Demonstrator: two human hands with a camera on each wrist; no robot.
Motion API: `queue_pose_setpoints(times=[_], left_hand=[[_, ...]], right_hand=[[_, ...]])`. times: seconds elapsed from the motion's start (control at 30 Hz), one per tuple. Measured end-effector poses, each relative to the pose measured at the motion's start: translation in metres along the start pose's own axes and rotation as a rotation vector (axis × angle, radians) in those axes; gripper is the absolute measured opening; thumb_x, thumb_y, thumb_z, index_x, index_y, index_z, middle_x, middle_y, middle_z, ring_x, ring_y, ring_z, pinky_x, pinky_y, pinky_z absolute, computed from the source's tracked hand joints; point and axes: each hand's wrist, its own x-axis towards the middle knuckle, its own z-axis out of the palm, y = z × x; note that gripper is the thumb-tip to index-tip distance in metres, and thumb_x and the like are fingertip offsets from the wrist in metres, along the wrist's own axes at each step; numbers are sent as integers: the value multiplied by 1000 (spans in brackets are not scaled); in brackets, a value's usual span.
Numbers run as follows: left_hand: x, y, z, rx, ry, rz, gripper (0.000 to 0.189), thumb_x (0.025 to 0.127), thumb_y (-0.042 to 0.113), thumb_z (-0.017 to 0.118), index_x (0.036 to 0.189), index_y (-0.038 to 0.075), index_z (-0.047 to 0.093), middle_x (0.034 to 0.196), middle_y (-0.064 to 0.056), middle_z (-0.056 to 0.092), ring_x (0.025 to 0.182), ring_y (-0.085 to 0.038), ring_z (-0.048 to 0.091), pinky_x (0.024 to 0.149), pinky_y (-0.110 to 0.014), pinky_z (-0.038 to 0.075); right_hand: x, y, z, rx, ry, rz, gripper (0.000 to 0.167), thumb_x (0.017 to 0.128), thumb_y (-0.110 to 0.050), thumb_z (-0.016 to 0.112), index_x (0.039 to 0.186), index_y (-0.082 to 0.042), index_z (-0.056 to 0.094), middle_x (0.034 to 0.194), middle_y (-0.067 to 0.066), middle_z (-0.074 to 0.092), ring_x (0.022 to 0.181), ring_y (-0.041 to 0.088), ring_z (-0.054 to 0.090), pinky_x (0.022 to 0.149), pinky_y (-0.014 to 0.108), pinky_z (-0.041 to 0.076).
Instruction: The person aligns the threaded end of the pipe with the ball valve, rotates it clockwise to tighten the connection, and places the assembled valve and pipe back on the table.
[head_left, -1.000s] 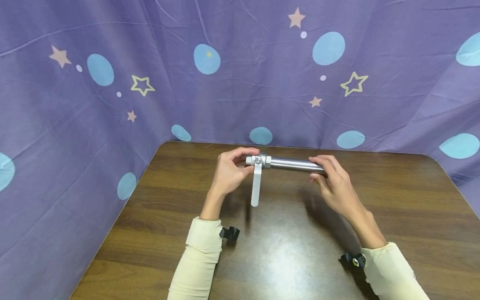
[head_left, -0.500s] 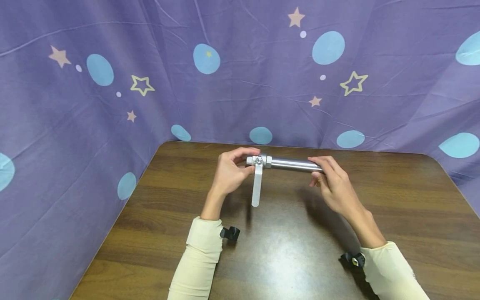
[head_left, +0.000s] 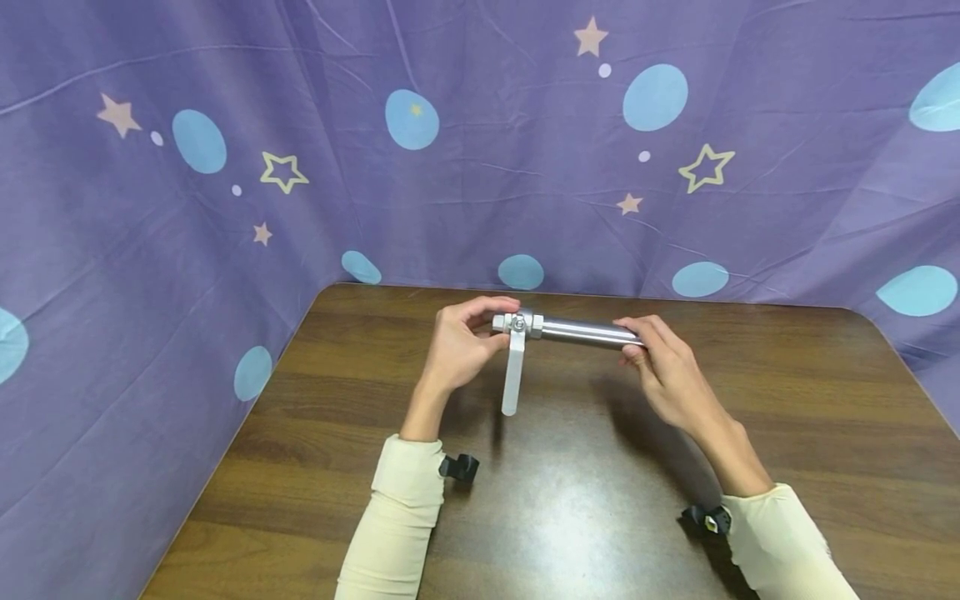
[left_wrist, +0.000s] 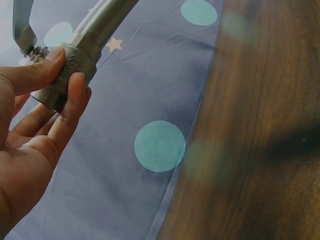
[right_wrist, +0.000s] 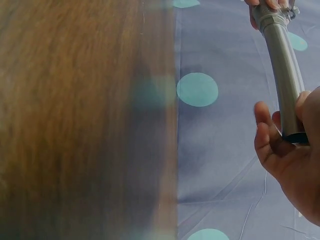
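Observation:
A metal ball valve (head_left: pixel 517 322) with a flat lever handle (head_left: pixel 513 379) is joined to a smooth steel pipe (head_left: pixel 585 331), and both are held up above the table. My left hand (head_left: pixel 459 343) pinches the valve body between thumb and fingers. In the left wrist view, embossed marks show on the valve body (left_wrist: pixel 75 62). My right hand (head_left: pixel 671 371) grips the pipe's far right end with thumb and fingers. The right wrist view shows the pipe (right_wrist: pixel 282 75) with its dark open end near my right palm. The lever points down toward me, crosswise to the pipe.
The wood-grain table (head_left: pixel 360 500) lies below both hands. A purple curtain (head_left: pixel 465 167) with stars and blue dots hangs behind it and along the left side. Black straps with small devices sit at both wrists, at the pale sleeve (head_left: pixel 393 517) cuffs.
The right hand's thumb and fingers have shifted slightly on the pipe, loosening and closing again. The left hand and valve stay almost in place.

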Motion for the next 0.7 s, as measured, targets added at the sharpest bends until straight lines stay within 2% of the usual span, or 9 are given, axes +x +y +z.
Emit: queue_pose_setpoints(times=[0.13,0.23,0.43,0.57,0.7], left_hand=[[0,0,-1,1,7,-3,40,77,-23,73,115,-10,76,125,-28,76,113,-40,75,98,-50,64],[0,0,-1,4,13,-3,41,77,-23,74,116,-10,76,124,-28,76,110,-34,76,97,-45,66],[1,-2,-1,14,22,5,41,78,-22,75,117,-8,76,121,-27,77,102,-17,75,95,-37,67],[1,-1,-1,22,22,3,41,78,-21,75,117,-7,77,120,-27,77,101,-15,75,94,-33,66],[1,0,-1,16,19,-2,41,78,-22,74,117,-8,76,121,-28,77,100,-15,74,95,-40,67]], right_hand=[[-1,-1,0,15,-19,12,49,94,6,74,141,-1,65,125,14,64,95,10,62,83,12,46],[-1,-2,1,15,-21,8,57,90,4,80,143,-1,62,134,18,59,106,14,57,86,13,44],[2,-1,3,-9,85,-96,54,83,16,80,132,6,60,128,26,59,104,23,58,78,14,44],[3,-1,4,-7,121,-120,51,81,18,80,127,6,61,124,24,61,105,27,61,85,19,47],[3,-1,4,7,124,-121,51,80,17,81,126,6,62,122,22,62,107,29,62,91,20,48]])
